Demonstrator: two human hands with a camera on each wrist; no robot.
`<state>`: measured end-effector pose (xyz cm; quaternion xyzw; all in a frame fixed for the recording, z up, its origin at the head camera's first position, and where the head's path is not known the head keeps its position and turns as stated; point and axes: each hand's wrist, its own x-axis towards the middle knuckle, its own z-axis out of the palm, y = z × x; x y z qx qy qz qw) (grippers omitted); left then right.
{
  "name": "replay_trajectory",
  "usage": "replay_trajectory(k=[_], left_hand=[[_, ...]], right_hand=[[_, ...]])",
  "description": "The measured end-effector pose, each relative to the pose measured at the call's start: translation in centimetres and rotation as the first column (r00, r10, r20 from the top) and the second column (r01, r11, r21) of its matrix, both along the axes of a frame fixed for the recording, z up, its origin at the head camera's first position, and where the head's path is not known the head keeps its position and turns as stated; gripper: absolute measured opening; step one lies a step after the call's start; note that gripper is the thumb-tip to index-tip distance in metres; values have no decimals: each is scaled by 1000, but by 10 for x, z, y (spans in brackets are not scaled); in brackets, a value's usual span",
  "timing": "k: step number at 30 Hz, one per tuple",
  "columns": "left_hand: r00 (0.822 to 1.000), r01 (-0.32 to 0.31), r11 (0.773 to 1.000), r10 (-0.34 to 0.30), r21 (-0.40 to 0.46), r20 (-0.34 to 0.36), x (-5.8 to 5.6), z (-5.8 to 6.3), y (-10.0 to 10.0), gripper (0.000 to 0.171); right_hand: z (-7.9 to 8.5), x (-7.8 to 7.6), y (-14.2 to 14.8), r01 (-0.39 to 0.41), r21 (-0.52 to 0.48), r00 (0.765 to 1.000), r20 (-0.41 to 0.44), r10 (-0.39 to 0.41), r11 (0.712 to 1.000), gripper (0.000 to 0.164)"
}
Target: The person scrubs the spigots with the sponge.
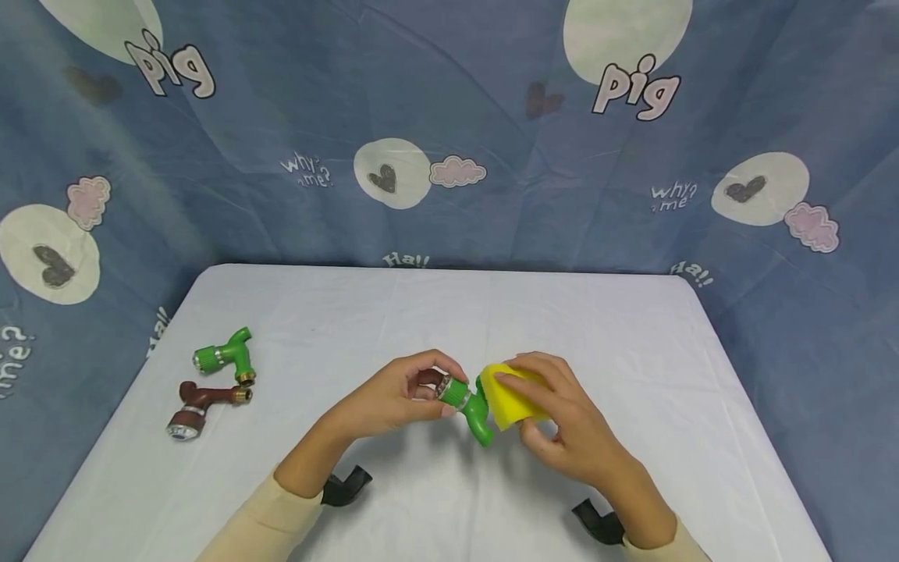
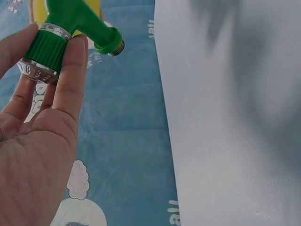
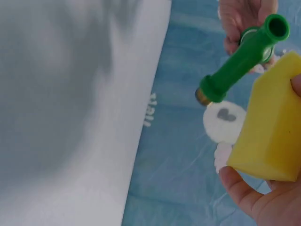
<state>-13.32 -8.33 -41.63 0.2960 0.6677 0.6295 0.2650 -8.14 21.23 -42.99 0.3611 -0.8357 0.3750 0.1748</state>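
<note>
My left hand (image 1: 393, 400) holds a green tap (image 1: 478, 415) by its ribbed knob, thumb and fingers round it. In the left wrist view the green tap (image 2: 77, 16) shows a silver ring with raised marks at the knob's end and a threaded metal inlet. A yellow sponge (image 1: 507, 400) is gripped between the thumb and fingers of my right hand (image 1: 576, 425), close beside the tap's body. The right wrist view shows the sponge (image 3: 270, 127) just below the tap's open spout (image 3: 277, 27); whether they touch I cannot tell. Both things are held above the table.
On the left of the white table (image 1: 449, 312) lie a second green tap (image 1: 235, 353) and a brown tap (image 1: 200, 404), close together. A blue printed cloth (image 1: 449, 94) hangs behind the table. Black curved pieces (image 1: 346, 488) sit at both wrists.
</note>
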Motion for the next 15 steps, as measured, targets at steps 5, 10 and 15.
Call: replay_trajectory(k=[5, 10, 15], left_hand=[[1000, 19, 1000, -19, 9, -14, 0, 0, 0, 38], [1000, 28, 999, -28, 35, 3, -1, 1, -2, 38], [999, 34, 998, -36, 59, 35, -1, 0, -3, 40]], right_hand=[[1, -2, -5, -40, 39, 999, 7, 40, 998, 59], [-7, -9, 0, 46, 98, 998, 27, -49, 994, 56], [-17, -13, 9, 155, 159, 987, 21, -161, 975, 54]])
